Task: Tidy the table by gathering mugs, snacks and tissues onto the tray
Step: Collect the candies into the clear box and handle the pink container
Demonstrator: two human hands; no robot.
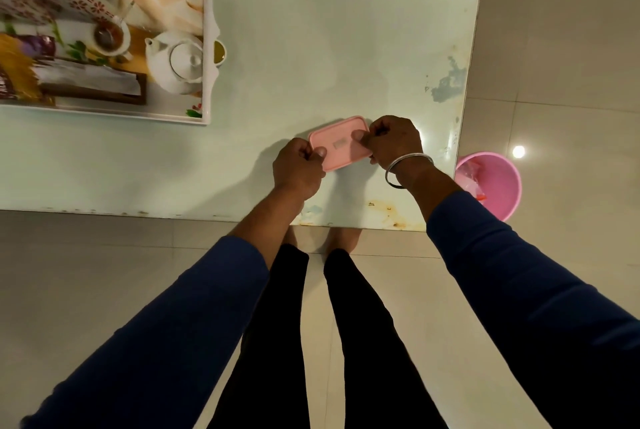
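The table [311, 47] carries the tray [206, 47] at its far left corner, already loaded. Near the front edge, toward the right, lies the pink box [341, 144]. The left hand [298, 168] and right hand [393, 144] grip its ends, thumbs on the lid. Best pressed shut evenly at both ends, then carried level to the tray.

Both hands on flat pink plastic lidded box [341, 143] w/ left hand [298, 168] and right hand [393, 143] pinching opposite ends, white printed tray [206, 47] well apart.
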